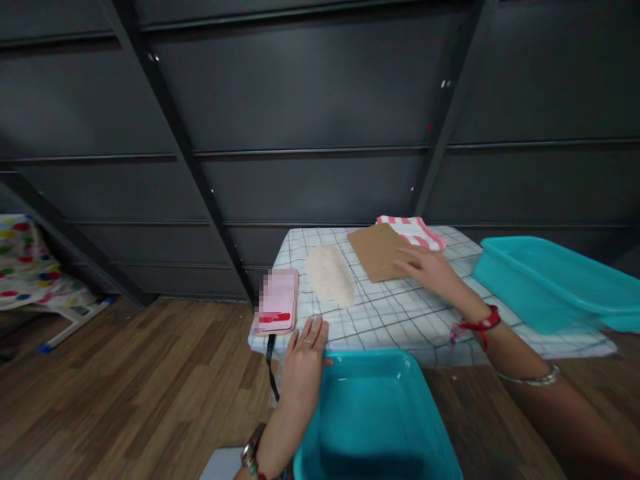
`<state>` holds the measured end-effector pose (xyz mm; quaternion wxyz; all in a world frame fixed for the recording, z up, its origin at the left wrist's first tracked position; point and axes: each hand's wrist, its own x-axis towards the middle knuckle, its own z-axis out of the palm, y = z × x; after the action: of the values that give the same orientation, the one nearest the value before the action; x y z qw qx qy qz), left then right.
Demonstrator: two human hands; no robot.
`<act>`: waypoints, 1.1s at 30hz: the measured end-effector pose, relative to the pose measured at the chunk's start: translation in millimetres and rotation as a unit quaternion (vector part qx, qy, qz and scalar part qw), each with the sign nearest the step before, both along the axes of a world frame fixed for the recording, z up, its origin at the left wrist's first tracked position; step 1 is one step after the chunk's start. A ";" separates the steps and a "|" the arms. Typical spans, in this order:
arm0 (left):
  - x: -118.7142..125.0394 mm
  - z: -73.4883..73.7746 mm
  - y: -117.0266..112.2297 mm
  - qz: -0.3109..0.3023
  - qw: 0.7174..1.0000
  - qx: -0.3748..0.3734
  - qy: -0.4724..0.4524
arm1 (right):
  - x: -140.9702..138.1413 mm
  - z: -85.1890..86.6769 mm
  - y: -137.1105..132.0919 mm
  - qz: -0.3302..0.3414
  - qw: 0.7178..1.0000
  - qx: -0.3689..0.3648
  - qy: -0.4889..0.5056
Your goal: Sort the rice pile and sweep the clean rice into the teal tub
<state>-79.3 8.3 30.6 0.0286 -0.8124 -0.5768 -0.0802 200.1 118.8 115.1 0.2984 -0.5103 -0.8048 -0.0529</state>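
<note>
My left hand point(305, 363) lies flat with fingers stretched on the near edge of the checked tablecloth point(400, 313), beside the rim of a teal tub point(375, 413). A pink phone point(277, 301) with a black strap lies just beyond it. My right hand point(425, 265) reaches forward with fingers extended and rests on a brown cardboard sheet point(377, 250). Left of the cardboard is a heap of white grains point(330, 273). A red-and-white striped cloth point(415, 230) lies behind the cardboard.
A second teal tub point(555, 280) sits at the table's right end. A dark metal wall point(320, 133) with slanted beams stands behind the table. Wood floor spreads left, with a spotted cloth on a white rack point(30, 267) at the far left.
</note>
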 end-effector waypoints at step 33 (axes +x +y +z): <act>-4.6 -9.9 0.1 -0.028 0.999 0.040 -0.021 | -61.4 -68.7 -124.7 0.105 0.968 0.008 -0.230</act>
<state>-83.9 8.5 20.7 0.0464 -0.8246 -0.5506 -0.1212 138.7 -5.9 46.4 0.1133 -0.3952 -0.9002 -0.1434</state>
